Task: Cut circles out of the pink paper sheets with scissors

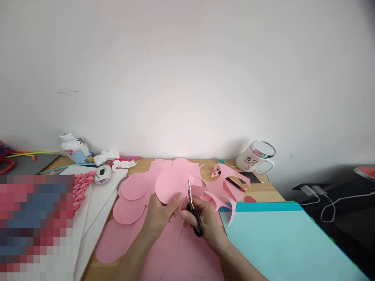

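Note:
My left hand [164, 212] is closed on the lower edge of a round pink paper disc [172, 185], thumb on top. In my right hand [203, 220] is a pair of scissors [190, 195] with black handles, its blades pointing up beside the disc's right edge. A curled pink paper offcut [218, 199] trails to the right, just past my right hand. Several more pink paper circles [129, 210] lie overlapping on the left, and a large pink sheet [181, 253] with faint drawn curves lies under both hands.
A white mug [251, 158] stands at the back right, above a stack of light-blue sheets [281, 238]. A dark pencil [236, 184] lies among offcuts. On the left are a white bottle [75, 147], crumpled tissues [107, 156], a small white rounded device [103, 174] and pink braided pieces [82, 191].

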Action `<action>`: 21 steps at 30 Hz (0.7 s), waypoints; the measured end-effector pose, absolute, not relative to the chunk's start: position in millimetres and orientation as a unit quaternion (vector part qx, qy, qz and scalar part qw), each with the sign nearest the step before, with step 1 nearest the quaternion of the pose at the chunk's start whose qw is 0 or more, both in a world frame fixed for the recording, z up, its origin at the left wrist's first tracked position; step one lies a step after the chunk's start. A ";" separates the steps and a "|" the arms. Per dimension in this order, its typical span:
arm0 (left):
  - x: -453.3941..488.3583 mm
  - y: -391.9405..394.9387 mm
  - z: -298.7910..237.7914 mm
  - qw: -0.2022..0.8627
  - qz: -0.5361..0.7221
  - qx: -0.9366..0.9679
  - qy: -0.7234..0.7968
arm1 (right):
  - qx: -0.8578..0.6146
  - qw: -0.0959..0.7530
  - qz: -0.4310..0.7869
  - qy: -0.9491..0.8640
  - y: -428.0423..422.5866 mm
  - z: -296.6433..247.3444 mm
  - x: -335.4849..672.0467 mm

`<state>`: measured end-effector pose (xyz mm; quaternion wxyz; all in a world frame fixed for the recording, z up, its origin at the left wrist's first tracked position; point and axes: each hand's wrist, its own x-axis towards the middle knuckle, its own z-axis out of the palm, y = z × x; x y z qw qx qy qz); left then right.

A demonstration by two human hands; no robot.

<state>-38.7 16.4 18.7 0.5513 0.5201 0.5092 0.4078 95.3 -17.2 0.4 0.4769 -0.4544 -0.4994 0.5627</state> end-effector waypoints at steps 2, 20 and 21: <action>-37.8 16.3 20.5 0.554 0.395 0.507 0.530 | -0.456 0.486 0.559 -0.493 -15.7 -1.0 96.0; -36.4 17.5 21.7 0.576 0.359 0.509 0.529 | -0.447 0.503 0.538 -0.507 -13.1 -10.1 100.5; -36.3 17.3 21.8 0.576 0.359 0.508 0.530 | -0.447 0.504 0.538 -0.507 -13.1 -9.6 100.5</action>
